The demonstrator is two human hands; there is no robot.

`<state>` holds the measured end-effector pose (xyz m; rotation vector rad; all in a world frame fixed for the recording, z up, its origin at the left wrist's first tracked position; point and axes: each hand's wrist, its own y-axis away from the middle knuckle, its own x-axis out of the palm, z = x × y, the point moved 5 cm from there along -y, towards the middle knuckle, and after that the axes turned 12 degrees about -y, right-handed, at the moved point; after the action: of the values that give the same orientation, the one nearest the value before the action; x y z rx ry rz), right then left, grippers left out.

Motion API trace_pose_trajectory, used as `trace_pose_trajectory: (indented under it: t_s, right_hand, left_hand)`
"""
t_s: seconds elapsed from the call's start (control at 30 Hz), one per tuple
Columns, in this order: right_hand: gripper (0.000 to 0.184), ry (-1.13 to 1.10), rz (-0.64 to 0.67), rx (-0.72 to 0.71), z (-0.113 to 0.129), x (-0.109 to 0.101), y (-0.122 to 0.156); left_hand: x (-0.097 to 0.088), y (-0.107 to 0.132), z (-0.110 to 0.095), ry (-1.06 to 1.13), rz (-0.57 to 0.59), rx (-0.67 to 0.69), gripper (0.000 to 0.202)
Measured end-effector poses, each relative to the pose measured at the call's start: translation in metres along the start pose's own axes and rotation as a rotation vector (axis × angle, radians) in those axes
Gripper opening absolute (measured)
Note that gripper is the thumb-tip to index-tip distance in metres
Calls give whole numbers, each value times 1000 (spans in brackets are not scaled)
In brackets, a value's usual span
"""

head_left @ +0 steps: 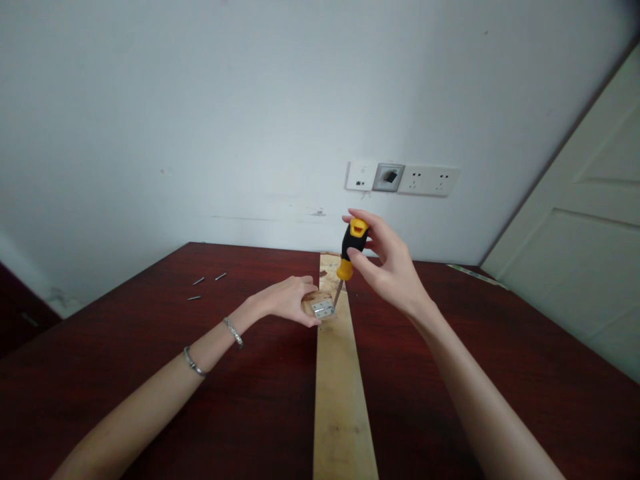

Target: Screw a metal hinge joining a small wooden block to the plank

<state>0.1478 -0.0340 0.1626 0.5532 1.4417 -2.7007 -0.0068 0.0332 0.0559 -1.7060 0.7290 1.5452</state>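
Observation:
A small metal hinge (323,308) lies across a small wood block (308,308) and a long pale wooden plank (341,393). My left hand (285,298) is closed around the block, with fingers behind it and the thumb in front near the hinge. A yellow and black screwdriver (355,241) is gripped by its handle in my right hand (393,267). Its shaft slants down so that the tip meets the hinge's right side. Whether a screw sits under the tip is too small to tell.
Several loose screws (199,281) lie on the dark red table (240,413) to the left. A white wall rises behind it, with sockets (427,180) and a switch plate. A flat strip (477,275) lies at the back right, by a white door (590,227).

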Motion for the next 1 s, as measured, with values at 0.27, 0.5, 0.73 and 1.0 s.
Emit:
trace_pose_trajectory:
  t_s: [0.27, 0.5, 0.73, 1.0]
  right_hand:
    - [51, 24, -26, 2, -3, 1, 0]
    - [41, 117, -38, -15, 2, 2, 0]
    - [45, 100, -28, -66, 4, 1, 0]
    - [45, 126, -31, -28, 2, 2, -2]
  left_hand:
    - [1, 0, 0, -9, 3, 8, 47]
    - [5, -1, 2, -16, 10, -24, 39]
    - [4, -1, 2, -6, 0, 8, 43]
    - [3, -2, -1, -22, 7, 12, 45]
